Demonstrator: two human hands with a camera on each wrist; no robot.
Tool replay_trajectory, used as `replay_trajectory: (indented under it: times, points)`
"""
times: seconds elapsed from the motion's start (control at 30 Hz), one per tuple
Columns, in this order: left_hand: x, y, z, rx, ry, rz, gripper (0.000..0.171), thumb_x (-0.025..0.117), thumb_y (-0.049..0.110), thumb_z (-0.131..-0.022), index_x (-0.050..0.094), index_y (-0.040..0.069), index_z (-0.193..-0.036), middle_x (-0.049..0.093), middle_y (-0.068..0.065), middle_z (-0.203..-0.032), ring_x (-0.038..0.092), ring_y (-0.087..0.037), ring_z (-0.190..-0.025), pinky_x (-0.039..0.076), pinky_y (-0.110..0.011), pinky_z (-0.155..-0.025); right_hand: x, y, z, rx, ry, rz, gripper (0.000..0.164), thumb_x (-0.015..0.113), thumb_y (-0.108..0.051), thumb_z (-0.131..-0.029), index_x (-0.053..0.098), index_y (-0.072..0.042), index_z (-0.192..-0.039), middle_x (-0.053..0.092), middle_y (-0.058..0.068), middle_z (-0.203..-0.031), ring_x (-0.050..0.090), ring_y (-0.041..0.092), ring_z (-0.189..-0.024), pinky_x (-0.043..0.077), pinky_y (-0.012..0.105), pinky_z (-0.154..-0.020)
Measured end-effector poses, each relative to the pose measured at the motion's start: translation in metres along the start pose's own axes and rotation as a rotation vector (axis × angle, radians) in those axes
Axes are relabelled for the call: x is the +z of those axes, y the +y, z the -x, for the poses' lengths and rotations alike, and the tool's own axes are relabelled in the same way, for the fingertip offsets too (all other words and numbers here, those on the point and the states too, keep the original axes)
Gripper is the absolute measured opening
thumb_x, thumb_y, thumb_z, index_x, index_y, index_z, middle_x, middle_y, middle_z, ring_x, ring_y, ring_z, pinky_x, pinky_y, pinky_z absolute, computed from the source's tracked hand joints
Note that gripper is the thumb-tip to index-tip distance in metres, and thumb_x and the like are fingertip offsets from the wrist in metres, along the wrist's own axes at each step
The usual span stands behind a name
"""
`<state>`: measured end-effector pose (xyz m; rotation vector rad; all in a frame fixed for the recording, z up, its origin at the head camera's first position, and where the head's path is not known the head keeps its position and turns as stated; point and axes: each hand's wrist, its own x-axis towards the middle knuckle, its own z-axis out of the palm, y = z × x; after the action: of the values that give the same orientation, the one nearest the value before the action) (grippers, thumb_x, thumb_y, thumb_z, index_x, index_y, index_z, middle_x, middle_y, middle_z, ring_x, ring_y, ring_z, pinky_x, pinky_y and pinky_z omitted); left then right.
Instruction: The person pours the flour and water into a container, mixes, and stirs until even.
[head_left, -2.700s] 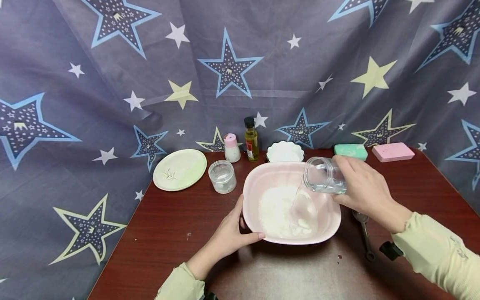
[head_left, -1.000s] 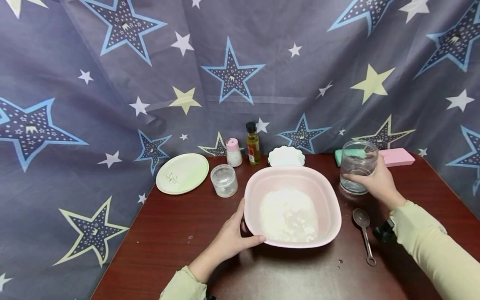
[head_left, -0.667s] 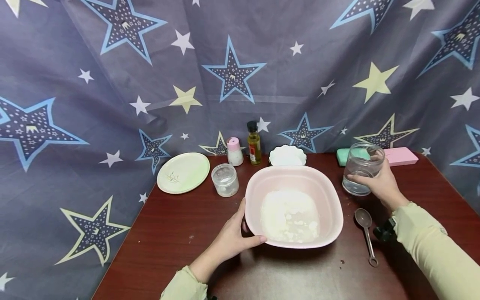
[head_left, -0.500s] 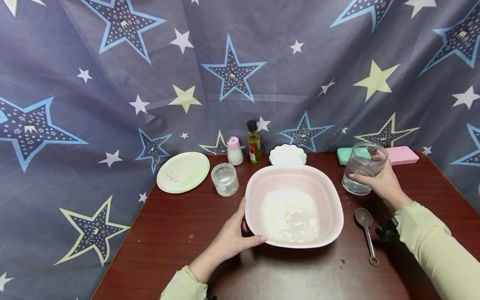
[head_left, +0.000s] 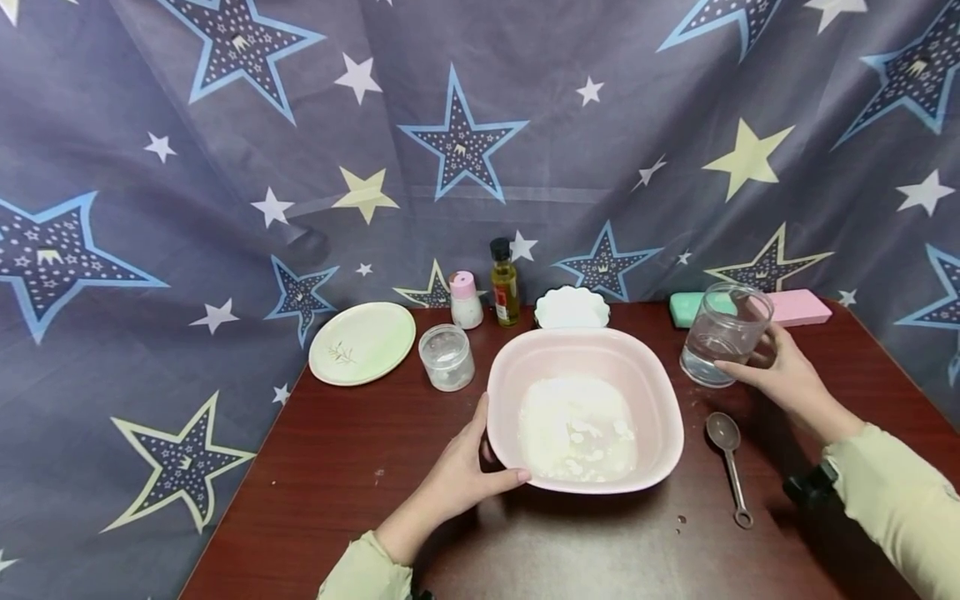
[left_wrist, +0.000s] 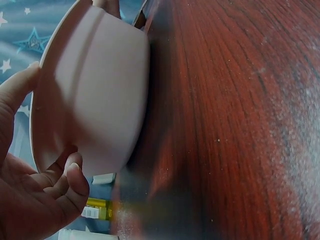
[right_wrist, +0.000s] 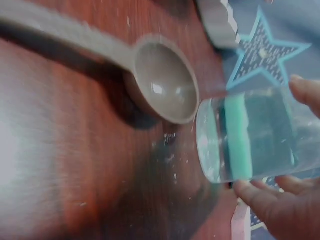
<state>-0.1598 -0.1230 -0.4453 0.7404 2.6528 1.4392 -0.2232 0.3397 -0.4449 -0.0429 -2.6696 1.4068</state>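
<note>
My left hand (head_left: 457, 467) grips the near-left rim of a pink basin (head_left: 660, 400), thumb over the edge and fingers curled against the outer wall, as the left wrist view shows. White powder (head_left: 570, 425) with liquid and pale lumps lies in the basin. To its right a clear jar (head_left: 723, 333) with some water stands on the table. Around the jar's right side, my right hand (head_left: 798, 383) has its thumb and fingers spread loosely; in the right wrist view the jar (right_wrist: 260, 135) sits between them, and contact is hard to tell.
A brown measuring spoon (head_left: 725, 442) lies near the right hand. Behind stand a plate (head_left: 362, 343), a small tub (head_left: 447, 358), a pink-capped shaker (head_left: 465, 302), an oil bottle (head_left: 505, 283), a scalloped white dish (head_left: 572, 308), and green (head_left: 686, 308) and pink blocks (head_left: 801, 307).
Earlier my right hand poured water from the tilted jar into the basin. The jar then went down on the right, and that hand has loosened and drawn back slightly. The left hand stayed.
</note>
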Motion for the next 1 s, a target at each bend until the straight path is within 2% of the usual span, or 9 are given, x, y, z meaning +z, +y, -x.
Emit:
replay_trajectory:
  times: [0.07,0.17,0.27,0.33,0.4,0.53,0.67,0.83,1.0]
  points:
    - [-0.001,0.000,0.000,-0.008,0.002,-0.002,0.114,0.086,0.035,-0.073,0.013,0.009,-0.157,0.052,0.003,-0.089,0.052,-0.016,-0.076,0.045,-0.025,-0.067,-0.002,-0.005,0.010,0.020,-0.017,-0.020,0.098,0.073,-0.028,-0.088,0.006,0.005,-0.152,0.033,0.037,-0.144,0.041,0.055,-0.124,0.040,0.006,-0.069]
    - [-0.002,0.000,0.001,-0.018,0.006,0.000,0.114,0.086,0.035,-0.073,0.013,0.009,-0.157,0.052,0.003,-0.087,0.052,-0.018,-0.076,0.045,-0.025,-0.067,-0.005,-0.011,0.025,0.047,-0.029,0.019,0.101,0.071,-0.032,-0.090,0.002,0.010,-0.151,0.033,0.038,-0.144,0.042,0.054,-0.122,0.038,0.005,-0.067]
    - [-0.003,-0.001,0.001,-0.018,0.007,-0.002,0.114,0.086,0.035,-0.073,0.012,0.009,-0.157,0.052,0.003,-0.086,0.052,-0.017,-0.076,0.045,-0.025,-0.068,-0.005,-0.014,0.042,0.045,-0.018,0.066,0.098,0.070,-0.033,-0.091,0.007,0.016,-0.148,0.039,0.039,-0.138,0.064,0.018,-0.106,0.039,0.006,-0.066]
    - [-0.003,-0.002,0.000,-0.008,0.009,-0.002,0.114,0.086,0.036,-0.073,0.013,0.009,-0.157,0.052,0.003,-0.086,0.052,-0.017,-0.075,0.044,-0.025,-0.067,-0.004,-0.013,0.054,0.042,-0.008,0.063,0.092,0.069,-0.031,-0.092,0.014,0.018,-0.146,0.043,0.040,-0.133,0.061,-0.005,-0.088,0.045,0.010,-0.065]
    - [-0.002,-0.002,-0.001,-0.001,0.007,-0.004,0.114,0.086,0.036,-0.073,0.013,0.010,-0.157,0.053,0.002,-0.085,0.052,-0.017,-0.074,0.044,-0.025,-0.066,-0.002,-0.011,0.067,0.041,-0.007,0.038,0.083,0.068,-0.026,-0.093,0.021,0.020,-0.143,0.047,0.041,-0.129,0.050,-0.019,-0.079,0.050,0.016,-0.064]
    - [0.000,-0.003,-0.002,0.009,0.001,-0.001,0.113,0.085,0.036,-0.073,0.014,0.010,-0.157,0.053,0.002,-0.085,0.052,-0.017,-0.074,0.044,-0.025,-0.066,0.002,-0.005,0.094,0.060,-0.055,0.031,0.063,0.067,-0.019,-0.094,0.037,0.019,-0.134,0.058,0.036,-0.114,0.061,-0.004,-0.073,0.055,0.029,-0.059]
    - [0.001,-0.002,-0.002,0.001,-0.003,0.003,0.113,0.085,0.036,-0.074,0.014,0.007,-0.156,0.052,0.004,-0.086,0.052,-0.016,-0.074,0.045,-0.025,-0.067,0.008,0.001,0.118,0.115,-0.147,0.047,0.050,0.067,-0.017,-0.093,0.049,0.019,-0.124,0.068,0.019,-0.095,0.064,0.008,-0.068,0.054,0.031,-0.056]
    - [0.000,0.000,-0.002,-0.003,-0.003,0.014,0.112,0.085,0.034,-0.074,0.014,0.007,-0.156,0.052,0.003,-0.086,0.052,-0.015,-0.075,0.045,-0.025,-0.068,0.015,0.003,0.137,0.230,-0.255,0.008,0.051,0.069,-0.021,-0.092,0.052,0.017,-0.120,0.067,0.005,-0.083,0.062,0.011,-0.065,0.055,0.033,-0.057]
    - [-0.002,0.000,-0.001,-0.003,0.000,0.010,0.112,0.086,0.034,-0.073,0.015,0.010,-0.157,0.052,0.003,-0.086,0.053,-0.019,-0.075,0.045,-0.025,-0.067,0.021,0.002,0.144,0.243,-0.314,-0.005,0.045,0.071,-0.023,-0.090,0.054,0.012,-0.111,0.062,0.003,-0.075,0.060,0.013,-0.060,0.054,0.034,-0.054]
